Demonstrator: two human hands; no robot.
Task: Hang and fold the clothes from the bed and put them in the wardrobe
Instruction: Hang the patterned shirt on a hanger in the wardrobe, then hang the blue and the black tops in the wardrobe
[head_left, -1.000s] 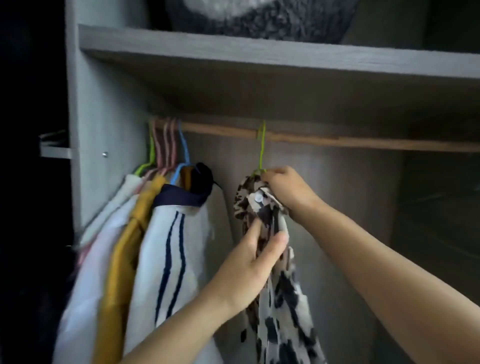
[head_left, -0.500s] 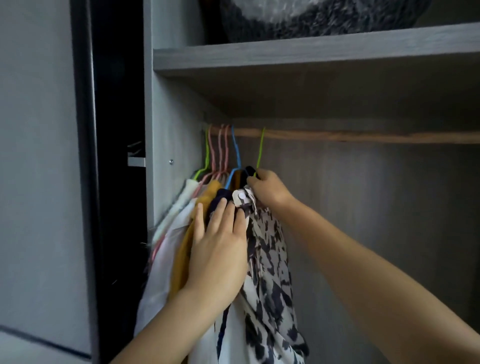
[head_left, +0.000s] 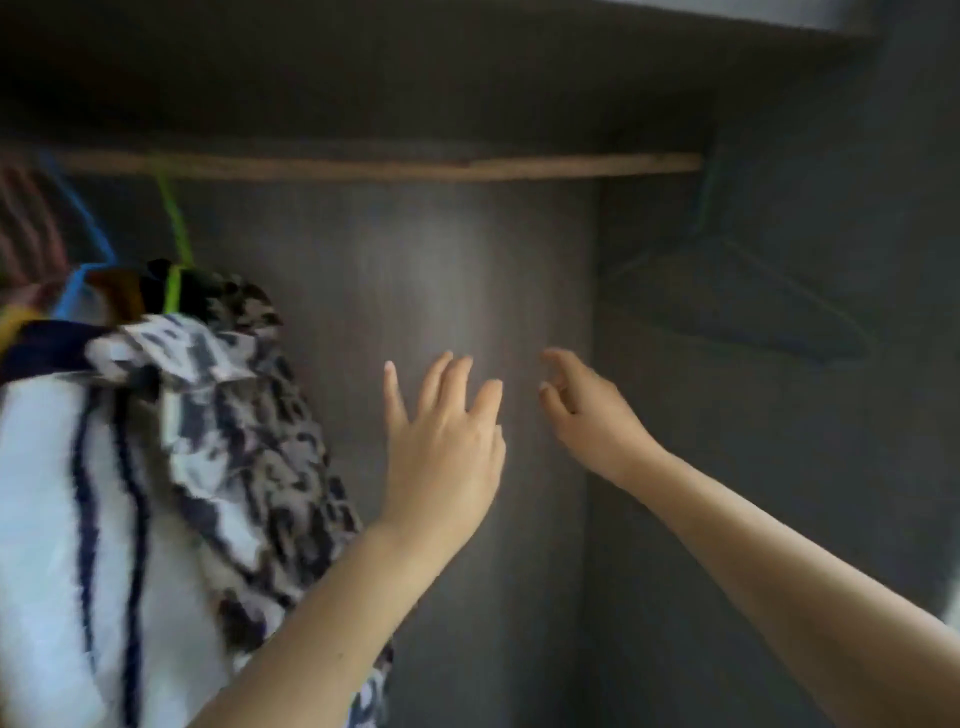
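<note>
Head view: your left hand was raised before the wardrobe's back panel, fingers straight and spread, holding nothing. Your right hand hovered just beside it, fingers loosely curled and likewise empty. Both hands were clear of the clothes. The leopard-print garment hung from a green hanger on the wooden rail, pressed against the striped white garment at the left end. Spare hangers hung dimly at the rail's right end, well apart from the clothes; motion blur hid their number. Judged from this, the hanging step for the print garment looked complete. The next move likely called for reaching a spare hanger or turning to the bed, which was out of view, for another item.
</note>
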